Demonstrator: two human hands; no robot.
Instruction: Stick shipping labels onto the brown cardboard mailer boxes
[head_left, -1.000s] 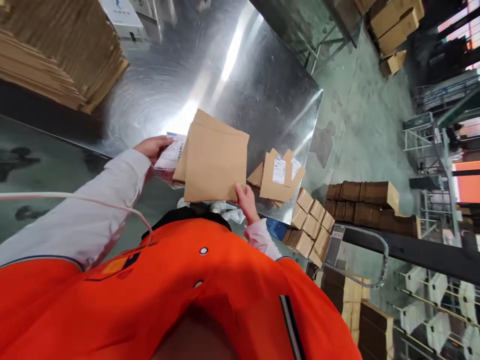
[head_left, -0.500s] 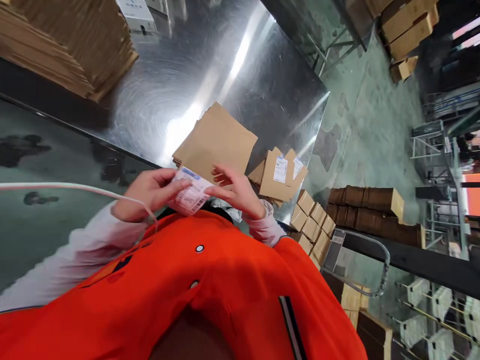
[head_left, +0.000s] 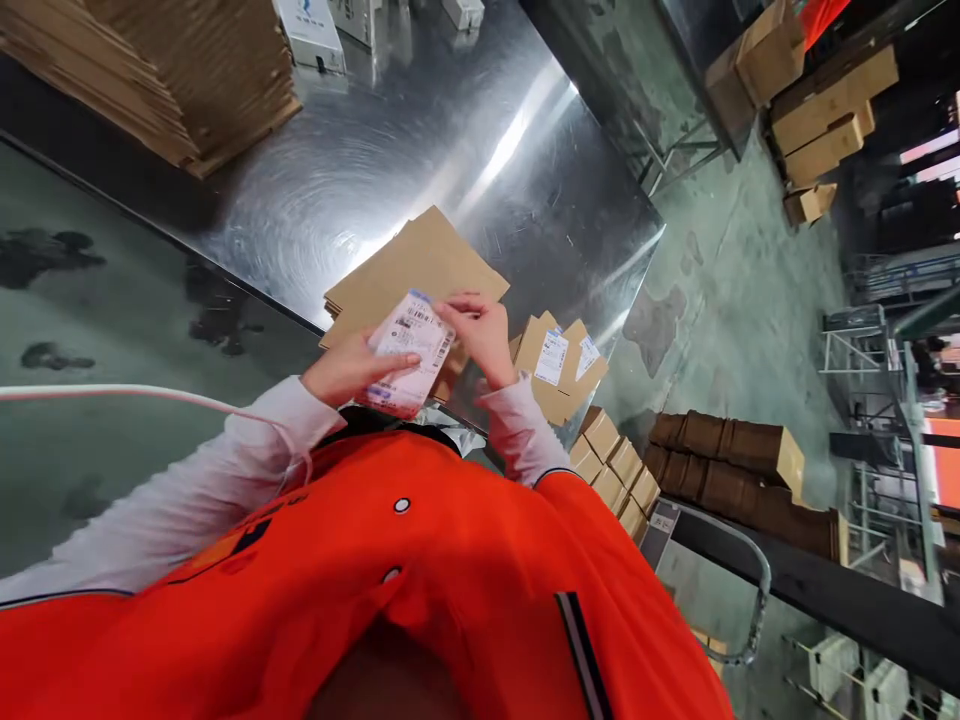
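Note:
My left hand (head_left: 346, 366) grips a stack of white shipping labels (head_left: 409, 350) with barcodes, held over the near edge of the steel table (head_left: 420, 150). My right hand (head_left: 481, 335) pinches the top right corner of the uppermost label. Just behind the labels a pile of flat brown cardboard sheets (head_left: 409, 265) lies on the table. To the right of my right hand sit folded cardboard mailers (head_left: 559, 365) with white labels stuck on them.
A tall stack of flat cardboard (head_left: 172, 70) stands at the table's far left, with small white boxes (head_left: 311, 35) behind it. Small brown cartons (head_left: 619, 470) are stacked at the right below the table edge. Darker cartons (head_left: 727, 445) rest on a rack.
The cardboard sheet my right hand held a second ago now lies on the table. Both hands came together on the label stack, which has since lifted and turned more upright.

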